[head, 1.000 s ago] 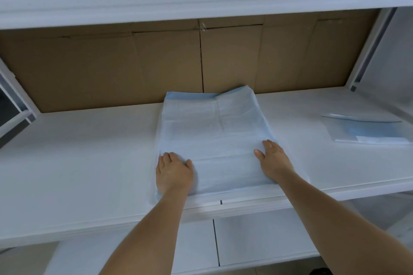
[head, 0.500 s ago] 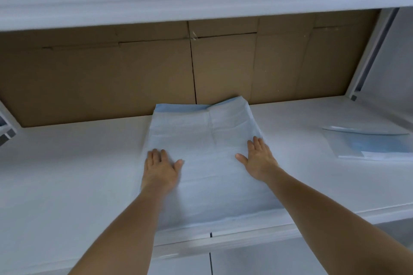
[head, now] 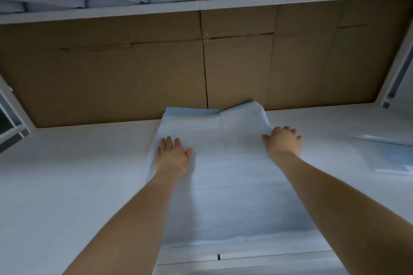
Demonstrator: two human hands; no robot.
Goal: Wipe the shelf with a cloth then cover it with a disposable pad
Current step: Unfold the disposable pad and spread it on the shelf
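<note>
A pale blue disposable pad (head: 225, 181) lies flat on the white shelf (head: 73, 174), reaching from the front edge to the cardboard back. Its far right corner is folded up against the cardboard. My left hand (head: 173, 156) presses flat on the pad's left edge with fingers spread. My right hand (head: 282, 143) rests on the pad's right edge, farther back, fingers slightly curled over the edge. Neither hand holds anything. No cloth is in view.
Brown cardboard (head: 134, 73) forms the back wall. The shelf above (head: 201, 4) hangs low overhead. A clear plastic wrapper with a blue item (head: 393, 154) lies on the shelf at the right. White frame uprights stand at both sides.
Both hands have slid along the pad toward the back of the shelf. The view has tilted up and moved closer, showing the underside of the shelf above.
</note>
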